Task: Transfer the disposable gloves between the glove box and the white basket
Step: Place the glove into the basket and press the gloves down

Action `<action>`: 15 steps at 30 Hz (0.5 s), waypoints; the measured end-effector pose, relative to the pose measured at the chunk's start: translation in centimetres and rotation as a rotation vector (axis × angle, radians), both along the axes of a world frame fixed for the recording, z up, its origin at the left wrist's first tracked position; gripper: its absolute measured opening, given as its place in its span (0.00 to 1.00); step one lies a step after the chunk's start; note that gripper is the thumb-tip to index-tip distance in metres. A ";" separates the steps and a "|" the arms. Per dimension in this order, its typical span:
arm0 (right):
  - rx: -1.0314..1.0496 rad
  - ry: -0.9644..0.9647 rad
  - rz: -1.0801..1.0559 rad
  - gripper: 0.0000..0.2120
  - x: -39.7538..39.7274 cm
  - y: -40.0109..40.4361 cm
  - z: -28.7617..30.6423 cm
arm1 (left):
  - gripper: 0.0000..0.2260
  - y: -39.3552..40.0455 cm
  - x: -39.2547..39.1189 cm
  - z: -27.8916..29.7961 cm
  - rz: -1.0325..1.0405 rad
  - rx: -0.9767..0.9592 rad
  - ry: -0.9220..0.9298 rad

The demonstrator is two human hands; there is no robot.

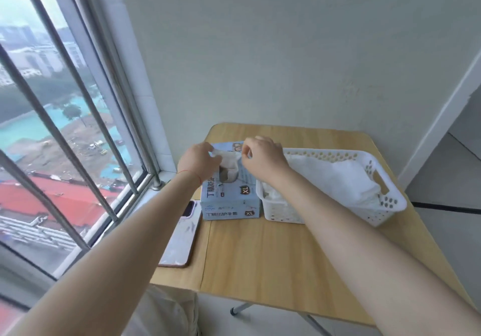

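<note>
A light blue glove box (231,200) marked XL stands on the wooden table, left of the white basket (385,205). A white disposable glove (229,162) is stretched over the box's top opening. My left hand (199,161) pinches its left edge and my right hand (263,157) pinches its right edge, both just above the box. Several white gloves (335,177) lie piled in the basket, partly hidden by my right forearm.
A phone (182,236) in a pale case lies at the table's left edge (205,257), beside the window sill. A barred window fills the left side. The wall stands close behind the table. Bare wood stretches in front of the box and basket.
</note>
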State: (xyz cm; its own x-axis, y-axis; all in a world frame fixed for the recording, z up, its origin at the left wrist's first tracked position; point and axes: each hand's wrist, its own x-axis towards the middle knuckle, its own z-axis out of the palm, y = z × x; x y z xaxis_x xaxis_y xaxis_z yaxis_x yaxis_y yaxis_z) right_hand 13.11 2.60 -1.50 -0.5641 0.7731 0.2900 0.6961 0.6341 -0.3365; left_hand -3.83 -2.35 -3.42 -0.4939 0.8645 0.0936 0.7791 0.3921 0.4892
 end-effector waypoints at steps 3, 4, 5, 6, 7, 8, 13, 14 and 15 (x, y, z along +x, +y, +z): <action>-0.024 -0.013 0.023 0.07 -1.6 -0.2 -0.2 | 0.07 -0.1 -1.1 0.2 -0.009 0.055 0.005; -0.032 -0.004 0.025 0.07 -1.9 -0.1 -0.2 | 0.06 0.0 -1.3 0.4 -0.014 0.099 -0.014; -0.040 0.013 0.021 0.07 -2.1 -0.1 -0.2 | 0.06 0.0 -1.3 0.8 -0.019 0.156 -0.043; -0.043 0.042 0.016 0.07 -2.4 0.1 -0.1 | 0.06 0.0 -1.3 1.4 -0.029 0.226 -0.073; -0.049 0.080 0.012 0.09 -2.5 0.2 0.0 | 0.05 -0.1 -1.2 2.0 -0.048 0.295 -0.098; -0.063 0.128 0.017 0.12 -2.6 0.2 0.2 | 0.05 -0.2 -1.0 2.7 -0.072 0.364 -0.125; -0.158 0.304 0.076 0.10 -3.0 0.4 1.4 | 0.03 -1.3 0.1 4.8 -0.216 0.528 -0.442; -0.160 0.332 0.069 0.06 -3.0 0.3 1.6 | 0.03 -1.5 0.3 5.0 -0.223 0.527 -0.522; -0.160 0.363 0.059 0.08 -2.9 0.2 1.9 | 0.03 -1.7 0.5 5.1 -0.217 0.518 -0.592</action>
